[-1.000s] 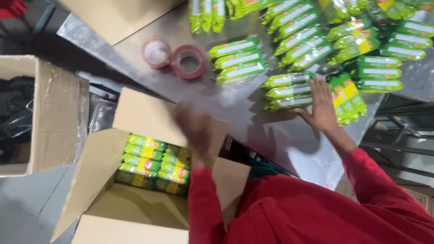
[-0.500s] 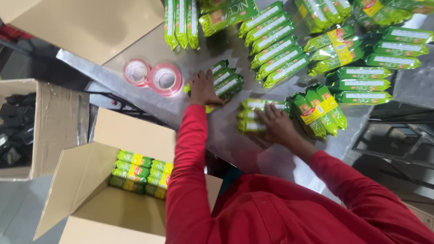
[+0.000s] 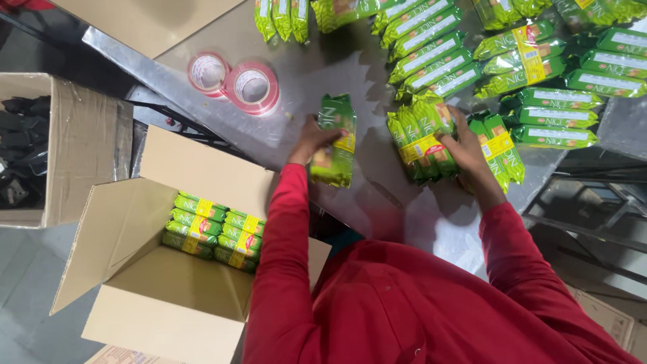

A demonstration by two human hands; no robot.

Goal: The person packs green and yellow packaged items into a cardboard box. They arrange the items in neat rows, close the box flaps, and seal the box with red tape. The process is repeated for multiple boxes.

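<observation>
My left hand [image 3: 311, 138] grips a stack of green snack packets [image 3: 335, 138] standing on edge on the steel table [image 3: 222, 40]. My right hand [image 3: 465, 145] holds another bundle of green packets [image 3: 421, 135] with yellow labels, just right of the first stack. Many more green packets [image 3: 552, 94] lie in rows on the table's far right. Below left, an open cardboard box [image 3: 155, 269] holds several packets [image 3: 212, 229] stacked against its far side. Both arms wear red sleeves.
Two rolls of red tape [image 3: 236, 81] lie on the table to the left of my hands. A second open carton [image 3: 81, 148] with dark contents stands at far left. A cardboard sheet [image 3: 148, 20] lies at the top left. A metal frame [image 3: 593, 216] shows at right.
Both hands have gathered packets into upright bundles and drawn them toward the table's near edge. The left hand earlier came up from the box to the table.
</observation>
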